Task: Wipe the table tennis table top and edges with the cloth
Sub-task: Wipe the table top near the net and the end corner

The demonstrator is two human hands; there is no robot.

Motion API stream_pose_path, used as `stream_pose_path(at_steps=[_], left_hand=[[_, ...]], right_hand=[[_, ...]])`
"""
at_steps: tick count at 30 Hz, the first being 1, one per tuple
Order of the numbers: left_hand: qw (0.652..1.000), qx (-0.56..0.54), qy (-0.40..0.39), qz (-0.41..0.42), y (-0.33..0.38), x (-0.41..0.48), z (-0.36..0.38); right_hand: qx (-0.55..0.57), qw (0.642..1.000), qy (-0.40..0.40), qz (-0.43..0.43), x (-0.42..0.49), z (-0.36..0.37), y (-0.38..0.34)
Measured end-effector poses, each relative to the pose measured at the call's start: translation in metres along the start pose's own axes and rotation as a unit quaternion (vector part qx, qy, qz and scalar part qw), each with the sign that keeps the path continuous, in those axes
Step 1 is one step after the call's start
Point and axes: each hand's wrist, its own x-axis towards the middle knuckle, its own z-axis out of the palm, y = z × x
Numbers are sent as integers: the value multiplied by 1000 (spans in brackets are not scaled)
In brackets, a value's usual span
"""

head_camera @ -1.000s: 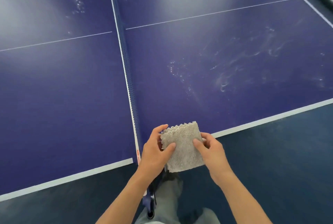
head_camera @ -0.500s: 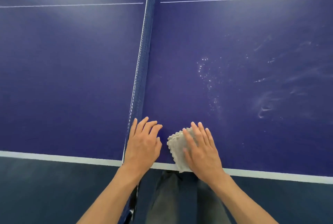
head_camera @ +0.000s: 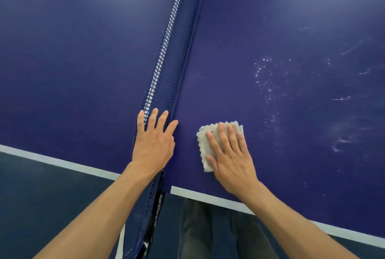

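The blue table tennis table [head_camera: 281, 18] fills the head view, with a white edge line [head_camera: 208, 197] near me. A folded grey cloth [head_camera: 203, 139] lies flat on the right half, close to that edge. My right hand [head_camera: 229, 154] presses on the cloth with straight, spread fingers and covers most of it. My left hand [head_camera: 154, 144] rests with straight fingers on top of the near end of the net [head_camera: 173, 50], just left of the cloth. White dusty specks and smears [head_camera: 268, 89] mark the surface right of the cloth.
The net runs away from me down the middle and splits the table in two halves. Its post and clamp [head_camera: 156, 206] hang over the near edge between my arms. Dark floor [head_camera: 41, 196] lies below the edge, and my trousers [head_camera: 208, 227] show under the table rim.
The cloth went from being held in both hands over the floor to lying on the table under my right hand, then slid farther onto the table. My left hand moved to the net.
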Motion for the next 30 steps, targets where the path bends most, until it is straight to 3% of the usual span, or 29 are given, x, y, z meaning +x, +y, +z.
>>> stream_pose_path(at_steps=[2,4,6,10,13,19,23,27,29,30], left_hand=[[1000,-2,17,-18,-8,5,2],[998,-19,47,-30,-20,9,4],[996,-33,70,-33,-29,14,6],[995,-66,71,-25,-34,30,5],[993,-92,65,18,-36,53,5],[990,-118,80,14,-45,91,15],[987,-120,102,-19,-62,84,29],[977,-170,124,-34,-68,84,32],[971,-200,125,-34,-63,85,33],[968,-214,127,-34,-62,85,33]], right_hand=[[14,996,9,93,44,-5,-5],[32,991,10,128,74,-6,-18],[27,997,22,64,78,1,-34],[10,989,18,-149,14,16,-60],[5,981,-1,-196,-47,22,-53],[6,998,-27,-63,-45,6,7],[15,996,6,86,46,-7,14],[66,967,23,245,148,-15,-5],[89,963,17,252,181,-19,-28],[87,974,17,209,187,-19,-43]])
